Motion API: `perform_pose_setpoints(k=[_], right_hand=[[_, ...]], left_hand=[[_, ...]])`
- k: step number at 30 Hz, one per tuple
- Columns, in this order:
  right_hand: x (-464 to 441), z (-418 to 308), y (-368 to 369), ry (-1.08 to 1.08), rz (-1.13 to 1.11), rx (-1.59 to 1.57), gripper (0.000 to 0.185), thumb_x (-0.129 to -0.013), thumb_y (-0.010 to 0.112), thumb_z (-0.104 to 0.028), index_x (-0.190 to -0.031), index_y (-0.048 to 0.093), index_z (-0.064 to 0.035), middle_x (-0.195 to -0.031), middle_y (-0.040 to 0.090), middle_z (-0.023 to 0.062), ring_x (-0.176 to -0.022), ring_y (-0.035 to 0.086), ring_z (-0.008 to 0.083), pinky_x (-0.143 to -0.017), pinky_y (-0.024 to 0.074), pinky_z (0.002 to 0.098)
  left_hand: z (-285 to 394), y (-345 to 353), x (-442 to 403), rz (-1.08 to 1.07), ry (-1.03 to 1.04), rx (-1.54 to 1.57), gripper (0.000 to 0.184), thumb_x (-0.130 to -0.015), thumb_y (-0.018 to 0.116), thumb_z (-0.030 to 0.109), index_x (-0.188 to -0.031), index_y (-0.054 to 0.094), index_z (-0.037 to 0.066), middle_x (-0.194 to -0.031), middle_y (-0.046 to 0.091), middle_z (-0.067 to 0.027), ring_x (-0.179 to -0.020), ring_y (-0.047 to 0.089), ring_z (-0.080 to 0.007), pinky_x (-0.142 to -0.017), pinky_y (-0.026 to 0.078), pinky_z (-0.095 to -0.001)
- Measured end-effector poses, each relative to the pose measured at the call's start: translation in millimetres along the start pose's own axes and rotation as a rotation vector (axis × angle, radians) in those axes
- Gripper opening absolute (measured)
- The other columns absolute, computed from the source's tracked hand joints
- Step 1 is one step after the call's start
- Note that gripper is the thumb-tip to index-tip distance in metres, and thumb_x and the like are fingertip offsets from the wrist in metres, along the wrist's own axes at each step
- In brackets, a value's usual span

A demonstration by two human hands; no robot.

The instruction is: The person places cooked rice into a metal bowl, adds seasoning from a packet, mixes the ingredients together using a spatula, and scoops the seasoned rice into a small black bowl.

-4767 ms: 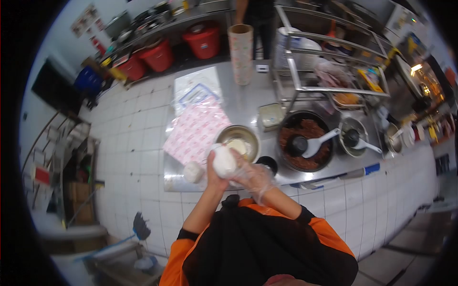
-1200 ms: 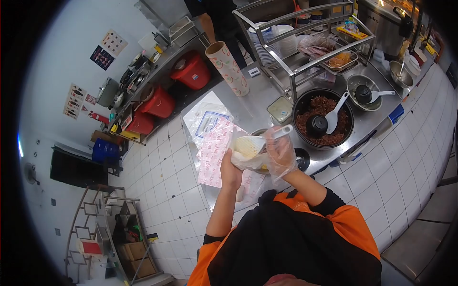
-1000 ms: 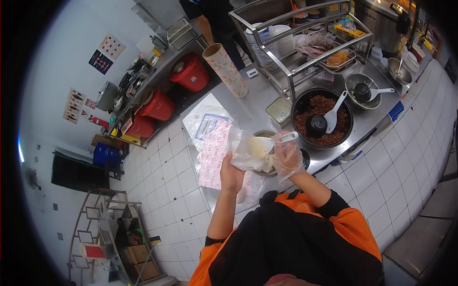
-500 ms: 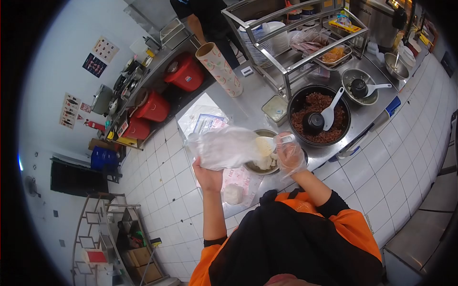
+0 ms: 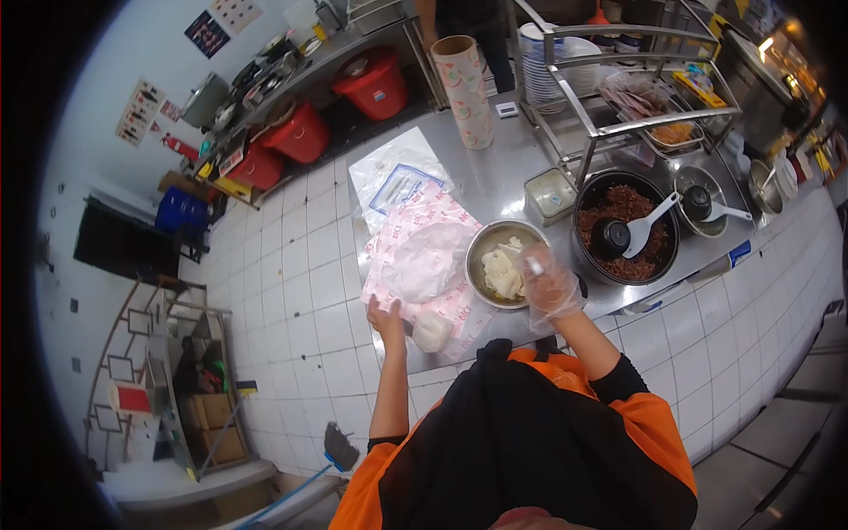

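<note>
My left hand [image 5: 386, 320] is bare, its fingers apart, at the near left edge of the pink printed paper [image 5: 428, 212]. A crumpled clear plastic bag [image 5: 426, 263] lies on that paper, just beyond the hand. A round white wrapped lump [image 5: 432, 331] sits to the hand's right. My right hand [image 5: 551, 283], in a clear plastic glove, is closed at the right rim of a metal bowl [image 5: 478, 291]. It holds a white paddle, mostly hidden by the glove. Pale, soft food [image 5: 503, 268] lies in the bowl.
Right of the bowl stand a black pot [image 5: 664, 265] of reddish-brown food and a smaller metal bowl. A lidded container [image 5: 549, 194], an upright patterned roll [image 5: 465, 97] and a metal rack [image 5: 618, 128] stand farther back. Someone in dark clothing [image 5: 477, 35] is beyond the table.
The plastic bag has gone from my left hand onto the pink paper. My right hand has stayed by the bowl with the paddle lower. The view has turned.
</note>
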State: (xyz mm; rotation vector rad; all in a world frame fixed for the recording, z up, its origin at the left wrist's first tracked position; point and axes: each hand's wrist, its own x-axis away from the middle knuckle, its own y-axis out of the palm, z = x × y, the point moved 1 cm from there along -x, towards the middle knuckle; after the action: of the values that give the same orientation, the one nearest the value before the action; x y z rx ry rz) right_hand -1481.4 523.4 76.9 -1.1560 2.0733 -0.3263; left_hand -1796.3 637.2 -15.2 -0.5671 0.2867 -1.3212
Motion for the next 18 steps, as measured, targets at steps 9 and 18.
perform_pose_setpoints(k=[9, 18], right_hand=[[32, 12, 20, -0.256, -0.491, 0.444, 0.019, -0.084, 0.055, -0.018, -0.1, 0.065, -0.0165, -0.107, 0.06, 0.0073, -0.099, 0.058, 0.0245, -0.087, 0.0446, 0.0389], [-32, -96, -10, 0.095, -0.7, 0.229, 0.05, -0.083, 0.058, -0.036, -0.13, 0.049, -0.0217, -0.128, 0.048, 0.0131, -0.116, 0.049, 0.0306, -0.1, 0.0393, 0.04]], left_hand=[[-1, 0, 83, -0.196, 0.51, -0.414, 0.088, -0.059, 0.081, 0.028, -0.129, 0.036, 0.001, -0.115, 0.045, -0.0227, -0.107, 0.043, -0.0411, -0.094, 0.035, -0.0479], [131, -20, 100, -0.471, 0.643, 0.024, 0.072, -0.061, 0.076, 0.005, -0.127, 0.045, 0.007, -0.116, 0.041, -0.0163, -0.114, 0.043, -0.0344, -0.099, 0.038, -0.0397]])
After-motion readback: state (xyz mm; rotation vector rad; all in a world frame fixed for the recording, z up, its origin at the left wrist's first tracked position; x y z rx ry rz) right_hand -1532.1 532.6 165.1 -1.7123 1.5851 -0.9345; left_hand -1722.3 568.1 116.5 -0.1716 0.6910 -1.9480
